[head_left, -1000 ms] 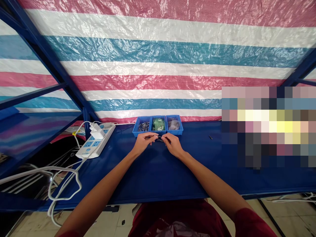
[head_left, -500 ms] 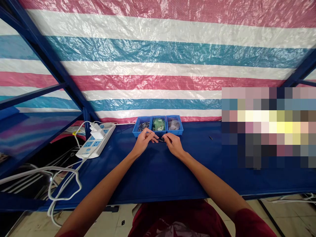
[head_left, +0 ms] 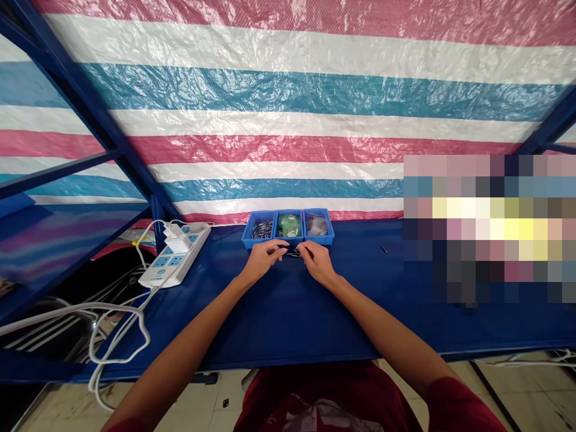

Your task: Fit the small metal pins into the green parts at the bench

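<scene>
the left hand (head_left: 262,259) and the right hand (head_left: 316,262) reach in toward each other over the dark blue table (head_left: 288,324), a small gap between them. on each, thumb and fingers curl close, but i cannot tell whether the tips meet or grip anything. slim dark metal pieces (head_left: 293,254) lie on the table between the hands, in front of three joined-up blue plastic bins (head_left: 326,241). the left bin holds more thin metal pieces (head_left: 261,230), the middle one green plastic packaging (head_left: 288,224), the right one a clear plastic bag (head_left: 317,225).
</scene>
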`<state>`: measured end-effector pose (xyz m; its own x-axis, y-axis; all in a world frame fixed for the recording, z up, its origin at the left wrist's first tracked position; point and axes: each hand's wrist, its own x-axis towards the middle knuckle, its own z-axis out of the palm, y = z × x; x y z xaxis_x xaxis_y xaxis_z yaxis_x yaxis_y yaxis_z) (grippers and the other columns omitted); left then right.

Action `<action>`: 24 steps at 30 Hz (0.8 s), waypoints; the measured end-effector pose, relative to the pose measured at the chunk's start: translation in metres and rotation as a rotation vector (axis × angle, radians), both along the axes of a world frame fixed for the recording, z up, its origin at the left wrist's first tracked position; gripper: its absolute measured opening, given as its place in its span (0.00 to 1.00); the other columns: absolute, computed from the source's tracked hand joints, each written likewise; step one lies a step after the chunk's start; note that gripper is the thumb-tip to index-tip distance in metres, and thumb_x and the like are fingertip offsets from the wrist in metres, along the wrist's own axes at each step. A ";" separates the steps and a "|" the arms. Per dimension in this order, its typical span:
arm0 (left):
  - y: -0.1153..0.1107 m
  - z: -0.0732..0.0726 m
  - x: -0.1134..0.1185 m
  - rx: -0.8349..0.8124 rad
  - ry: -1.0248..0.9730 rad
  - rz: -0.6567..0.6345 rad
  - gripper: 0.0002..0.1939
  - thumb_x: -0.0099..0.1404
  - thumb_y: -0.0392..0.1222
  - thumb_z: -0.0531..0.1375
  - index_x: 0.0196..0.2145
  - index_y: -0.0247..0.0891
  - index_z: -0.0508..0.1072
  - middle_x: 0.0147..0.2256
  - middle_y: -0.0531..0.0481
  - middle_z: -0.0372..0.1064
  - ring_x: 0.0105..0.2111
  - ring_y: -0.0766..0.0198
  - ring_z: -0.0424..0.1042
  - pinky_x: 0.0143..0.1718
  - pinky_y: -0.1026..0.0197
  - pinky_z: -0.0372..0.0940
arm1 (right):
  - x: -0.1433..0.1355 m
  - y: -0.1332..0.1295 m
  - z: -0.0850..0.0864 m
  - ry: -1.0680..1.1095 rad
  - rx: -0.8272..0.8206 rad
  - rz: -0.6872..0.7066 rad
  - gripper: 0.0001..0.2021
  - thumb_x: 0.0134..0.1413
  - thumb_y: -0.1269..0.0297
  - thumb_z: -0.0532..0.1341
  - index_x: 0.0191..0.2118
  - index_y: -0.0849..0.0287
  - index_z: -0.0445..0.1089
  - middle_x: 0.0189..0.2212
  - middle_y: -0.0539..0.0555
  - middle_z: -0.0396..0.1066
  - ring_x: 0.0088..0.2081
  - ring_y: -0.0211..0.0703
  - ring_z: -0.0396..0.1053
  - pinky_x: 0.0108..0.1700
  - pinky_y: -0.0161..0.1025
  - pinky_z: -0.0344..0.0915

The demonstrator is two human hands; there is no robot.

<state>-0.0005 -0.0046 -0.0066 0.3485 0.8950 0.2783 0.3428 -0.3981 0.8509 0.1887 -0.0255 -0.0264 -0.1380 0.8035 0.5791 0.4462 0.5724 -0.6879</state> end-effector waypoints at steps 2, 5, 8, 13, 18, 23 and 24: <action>0.001 0.000 0.000 0.007 -0.007 -0.015 0.19 0.64 0.51 0.55 0.44 0.35 0.75 0.22 0.53 0.65 0.18 0.70 0.58 0.20 0.68 0.56 | 0.000 0.000 0.000 -0.003 -0.002 0.001 0.17 0.64 0.57 0.48 0.34 0.58 0.71 0.27 0.54 0.71 0.30 0.42 0.69 0.35 0.37 0.63; 0.001 0.001 0.000 0.039 0.014 -0.022 0.19 0.66 0.50 0.53 0.46 0.36 0.73 0.27 0.51 0.66 0.19 0.70 0.59 0.21 0.67 0.57 | 0.000 0.000 0.000 -0.004 -0.003 0.001 0.17 0.64 0.57 0.49 0.34 0.59 0.70 0.27 0.54 0.71 0.30 0.42 0.69 0.35 0.37 0.63; 0.000 0.004 0.000 0.046 0.043 -0.039 0.21 0.66 0.51 0.52 0.49 0.36 0.72 0.27 0.51 0.67 0.20 0.70 0.58 0.22 0.67 0.57 | 0.000 0.000 0.000 0.001 -0.008 0.004 0.17 0.65 0.57 0.49 0.34 0.59 0.71 0.27 0.54 0.71 0.30 0.42 0.69 0.34 0.37 0.63; -0.002 0.005 0.000 -0.024 0.057 -0.096 0.25 0.66 0.52 0.54 0.56 0.36 0.65 0.24 0.53 0.68 0.19 0.69 0.57 0.22 0.67 0.56 | 0.000 0.001 -0.002 0.005 0.007 0.019 0.16 0.64 0.55 0.51 0.38 0.58 0.72 0.30 0.55 0.71 0.29 0.41 0.67 0.33 0.37 0.64; -0.005 0.006 0.001 -0.113 0.011 -0.107 0.27 0.65 0.53 0.55 0.56 0.36 0.63 0.20 0.56 0.64 0.17 0.70 0.55 0.20 0.68 0.52 | -0.001 0.001 -0.005 -0.024 0.022 0.103 0.13 0.61 0.54 0.55 0.41 0.56 0.72 0.29 0.53 0.68 0.27 0.39 0.65 0.31 0.36 0.64; -0.008 0.009 0.003 -0.148 -0.002 -0.112 0.26 0.64 0.54 0.55 0.55 0.36 0.65 0.18 0.57 0.62 0.17 0.70 0.56 0.19 0.69 0.51 | -0.001 0.002 -0.005 -0.037 0.046 0.125 0.14 0.63 0.55 0.54 0.35 0.56 0.72 0.28 0.53 0.67 0.30 0.41 0.66 0.33 0.36 0.64; -0.008 0.009 0.003 -0.145 -0.012 -0.101 0.26 0.64 0.54 0.55 0.54 0.36 0.65 0.18 0.57 0.62 0.17 0.70 0.56 0.19 0.69 0.52 | -0.001 0.003 -0.005 -0.040 0.043 0.119 0.14 0.63 0.55 0.53 0.35 0.57 0.72 0.29 0.53 0.68 0.30 0.40 0.66 0.33 0.37 0.63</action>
<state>0.0023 -0.0127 0.0023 0.4364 0.8866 0.1533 0.2967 -0.3027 0.9057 0.1877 -0.0229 -0.0316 -0.2549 0.7548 0.6043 0.4001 0.6513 -0.6448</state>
